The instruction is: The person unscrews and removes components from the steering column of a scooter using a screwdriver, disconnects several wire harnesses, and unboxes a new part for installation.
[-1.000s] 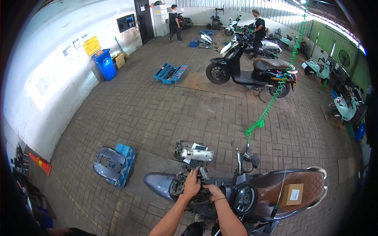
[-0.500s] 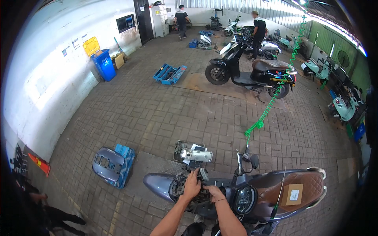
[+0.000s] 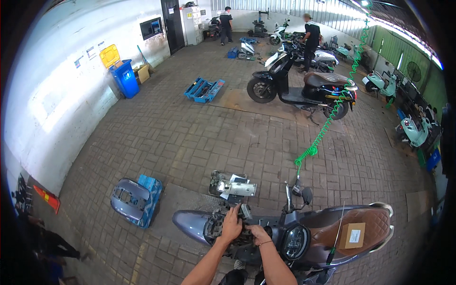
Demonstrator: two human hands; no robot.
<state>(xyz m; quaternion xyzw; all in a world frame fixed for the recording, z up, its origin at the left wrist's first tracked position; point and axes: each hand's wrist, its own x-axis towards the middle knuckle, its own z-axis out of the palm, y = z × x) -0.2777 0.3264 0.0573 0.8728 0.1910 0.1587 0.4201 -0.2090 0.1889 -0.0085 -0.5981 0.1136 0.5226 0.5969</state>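
Note:
A grey-blue scooter (image 3: 190, 223) stands crosswise before me, its front section stripped to a dark frame with exposed parts (image 3: 217, 222). My left hand (image 3: 232, 225) reaches over these parts with its fingers stretched out, touching them. Close to its right, my right hand (image 3: 259, 234) has its fingers curled against the same section; whatever they grip is too small and hidden to name. Right of it are the round headlight (image 3: 295, 241) and a mirror (image 3: 307, 194). On the brown seat (image 3: 375, 225) lie a cardboard box (image 3: 352, 236) and a long screwdriver-like tool (image 3: 331, 256) with a dark green handle.
Beyond the scooter, metal parts (image 3: 242, 188) lie on the paving. A grey body panel (image 3: 129, 198) rests on a blue case (image 3: 153, 190) at left. A green coiled hose (image 3: 323, 135) hangs down. Farther off are an open blue toolbox (image 3: 204, 90), a black scooter (image 3: 294, 90) and two people.
My hands stay at the stripped front section with almost no movement. A person in the far background has shifted right, and someone at the lower left rim has changed posture.

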